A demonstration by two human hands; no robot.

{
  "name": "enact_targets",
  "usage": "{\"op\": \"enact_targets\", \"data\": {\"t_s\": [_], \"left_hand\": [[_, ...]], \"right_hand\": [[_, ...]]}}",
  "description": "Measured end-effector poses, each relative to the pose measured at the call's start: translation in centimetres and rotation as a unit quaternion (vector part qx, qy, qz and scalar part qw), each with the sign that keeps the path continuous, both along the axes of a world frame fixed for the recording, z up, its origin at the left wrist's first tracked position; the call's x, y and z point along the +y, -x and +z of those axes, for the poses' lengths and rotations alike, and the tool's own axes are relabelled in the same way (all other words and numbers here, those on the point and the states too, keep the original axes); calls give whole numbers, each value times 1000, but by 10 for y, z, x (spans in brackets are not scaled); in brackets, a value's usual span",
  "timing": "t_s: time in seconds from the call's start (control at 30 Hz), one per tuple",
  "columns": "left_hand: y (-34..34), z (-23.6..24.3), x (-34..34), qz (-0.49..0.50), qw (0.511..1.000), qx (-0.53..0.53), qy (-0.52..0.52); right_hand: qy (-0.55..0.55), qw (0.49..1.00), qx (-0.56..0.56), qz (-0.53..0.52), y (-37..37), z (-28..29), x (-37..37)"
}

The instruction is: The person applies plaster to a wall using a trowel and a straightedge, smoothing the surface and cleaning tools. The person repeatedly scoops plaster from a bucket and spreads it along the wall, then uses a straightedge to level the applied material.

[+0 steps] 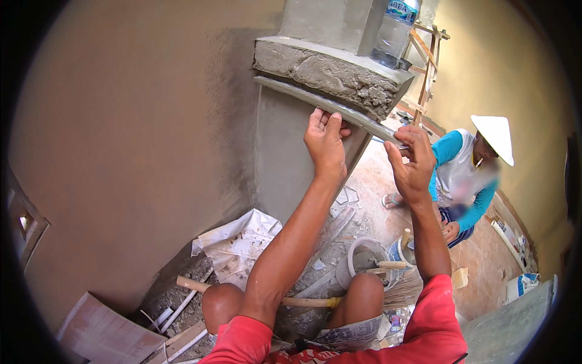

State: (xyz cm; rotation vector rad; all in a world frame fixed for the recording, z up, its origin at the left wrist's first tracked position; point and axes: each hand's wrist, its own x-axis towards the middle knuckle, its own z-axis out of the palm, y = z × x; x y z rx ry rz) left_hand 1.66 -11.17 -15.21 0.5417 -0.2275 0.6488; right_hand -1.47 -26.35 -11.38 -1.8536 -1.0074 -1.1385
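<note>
A long, thin grey strip [297, 93], smeared with cement, lies slantwise just below the rough mortar edge [315, 68] of a ledge on a column [282, 145]. My left hand [327, 141] pinches the strip near its middle from below, fingertips curled at its lower edge. At the strip's right end my right hand [414, 159] grips it between thumb and fingers. The strip seems to touch the column face; a dark gap shows between it and the mortar above.
A clear plastic bottle [394, 36] stands on the ledge. Buckets [347, 267] with tools, a broom [405, 292], a white sack [239, 242] and rubble lie below. To the right squats a co-worker [464, 164] in a conical hat. A plastered wall [133, 133] rises at left.
</note>
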Motion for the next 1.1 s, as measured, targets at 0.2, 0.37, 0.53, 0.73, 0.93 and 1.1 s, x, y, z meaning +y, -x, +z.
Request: {"op": "enact_targets", "data": {"t_s": [0.2, 0.37, 0.53, 0.73, 0.93, 1.1], "left_hand": [[0, 1, 1, 6, 1000, 0, -20], [0, 2, 0, 4, 1000, 8, -27], [-3, 1, 2, 0, 999, 3, -40], [-8, -2, 6, -9, 999, -3, -40], [-11, -2, 8, -19, 999, -8, -37], [-12, -4, 10, -23, 999, -8, -42]], "right_hand": [[-5, 1000, 3, -5, 1, 1, 1], [-25, 1000, 7, -2, -4, -1, 0], [-36, 999, 5, 7, -8, 0, 2], [-48, 999, 8, 13, -13, -3, 5], [-62, 998, 3, 18, -14, -1, 8], [-80, 996, 19, 33, -18, -4, 8]]}}
